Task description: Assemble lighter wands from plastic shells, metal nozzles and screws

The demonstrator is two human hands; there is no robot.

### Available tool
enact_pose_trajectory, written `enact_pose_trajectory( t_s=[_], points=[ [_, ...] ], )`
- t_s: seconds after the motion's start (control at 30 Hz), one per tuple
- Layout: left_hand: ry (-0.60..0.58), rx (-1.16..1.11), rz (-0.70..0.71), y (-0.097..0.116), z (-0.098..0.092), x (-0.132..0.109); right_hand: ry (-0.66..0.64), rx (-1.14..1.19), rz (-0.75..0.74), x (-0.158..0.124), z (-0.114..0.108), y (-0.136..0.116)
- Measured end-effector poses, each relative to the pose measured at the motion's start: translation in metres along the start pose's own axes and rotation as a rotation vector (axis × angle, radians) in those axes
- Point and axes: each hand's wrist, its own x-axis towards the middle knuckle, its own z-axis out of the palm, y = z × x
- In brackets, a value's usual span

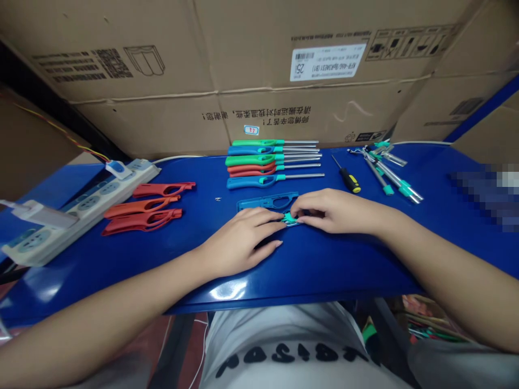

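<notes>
A small turquoise-green lighter part [289,218] with a clear or shiny piece beneath it lies between my hands, low over the table. My right hand [330,212] pinches it from the right with thumb and forefinger. My left hand [243,237] steadies it from the left with its fingertips, while the left thumb stays apart in front. Just behind the fingers lies a blue lighter handle shell [267,202], its near side partly covered by my hands. Exactly how the green part joins the clear piece is hidden by the fingers.
Finished-looking long lighters [255,182] lie stacked at the back. Red and orange handle shells [146,220] rest left, beside a power strip [87,205]. Tiny metal bits [218,199] lie mid-table. Right are a screwdriver [349,180] and metal-tube lighter parts [389,172]. Cardboard [259,65] stands behind.
</notes>
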Motion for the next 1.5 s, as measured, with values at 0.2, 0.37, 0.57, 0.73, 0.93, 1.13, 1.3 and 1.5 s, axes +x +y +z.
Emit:
enact_pose_trajectory(
  t_s=[0.2, 0.37, 0.57, 0.73, 0.93, 1.13, 1.3, 1.5],
  points=[
    [-0.019, 0.033, 0.012, -0.001, 0.000, 0.000, -0.041, 0.021, 0.001, -0.002, -0.003, 0.002],
    [-0.012, 0.036, 0.026, -0.001, 0.000, 0.000, -0.028, -0.021, -0.001, -0.002, -0.002, 0.002],
    [0.004, 0.016, 0.029, -0.005, 0.001, -0.002, -0.053, 0.019, -0.044, -0.001, -0.004, 0.002],
    [0.029, -0.012, 0.040, -0.007, 0.002, -0.002, -0.035, 0.040, -0.058, 0.001, -0.004, 0.003],
    [0.023, -0.017, 0.034, -0.008, 0.003, -0.001, -0.014, 0.031, -0.074, 0.002, -0.001, 0.004],
    [0.035, -0.058, 0.043, -0.011, 0.001, 0.000, 0.042, -0.030, -0.099, 0.001, 0.001, 0.008],
    [0.038, -0.075, 0.059, -0.017, 0.002, 0.001, 0.198, -0.182, -0.090, 0.003, 0.005, 0.024],
    [0.130, -0.126, 0.038, -0.020, 0.002, 0.002, 0.203, -0.232, 0.009, 0.007, 0.009, 0.034]
  ],
)
